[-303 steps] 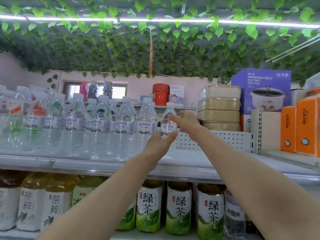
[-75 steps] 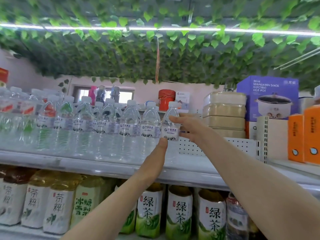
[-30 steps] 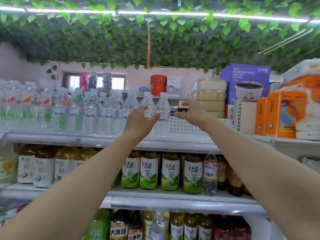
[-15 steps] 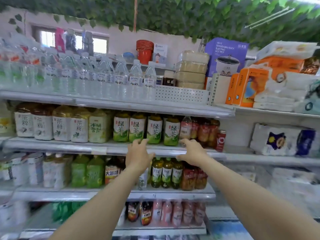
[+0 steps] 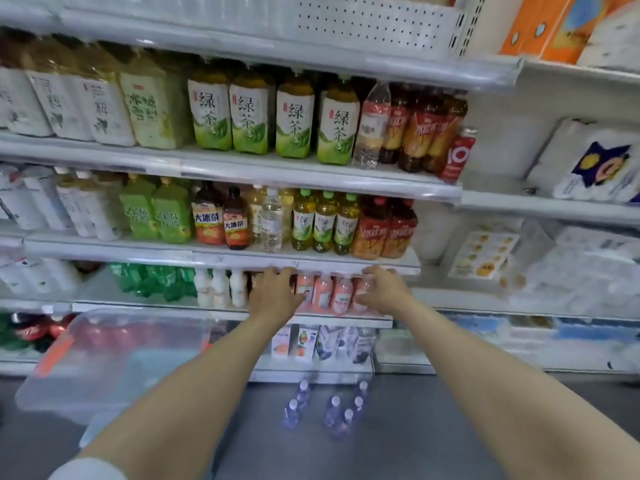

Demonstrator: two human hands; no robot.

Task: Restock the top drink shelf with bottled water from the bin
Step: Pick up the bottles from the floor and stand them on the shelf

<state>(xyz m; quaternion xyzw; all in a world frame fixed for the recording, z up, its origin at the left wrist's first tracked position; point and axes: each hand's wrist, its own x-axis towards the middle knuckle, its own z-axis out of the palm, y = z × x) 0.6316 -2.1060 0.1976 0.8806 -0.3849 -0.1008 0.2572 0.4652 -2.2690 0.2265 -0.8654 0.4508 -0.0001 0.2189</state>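
Both arms reach forward and down in front of the shelving. My left hand (image 5: 275,292) and my right hand (image 5: 384,292) hang empty with loosely relaxed fingers, level with the row of pink bottles (image 5: 332,294). Several small water bottles (image 5: 327,408) with white caps stand on the grey floor below my hands. A clear plastic bin (image 5: 114,358) with an orange handle sits on the floor at the lower left. Only the front edge of the top drink shelf (image 5: 242,46) shows at the upper border; its water bottles are out of view.
Shelves of green tea bottles (image 5: 270,119), iced tea and juice fill the rack. Juice cartons (image 5: 304,344) stand on the lowest shelf. Packs of tissue (image 5: 595,164) lie on the shelves to the right. Grey floor (image 5: 398,427) runs along the rack.
My view has tilted down from the top shelf to the floor. Both hands let go of the water bottles on the top shelf and dropped to the lower shelves, empty.
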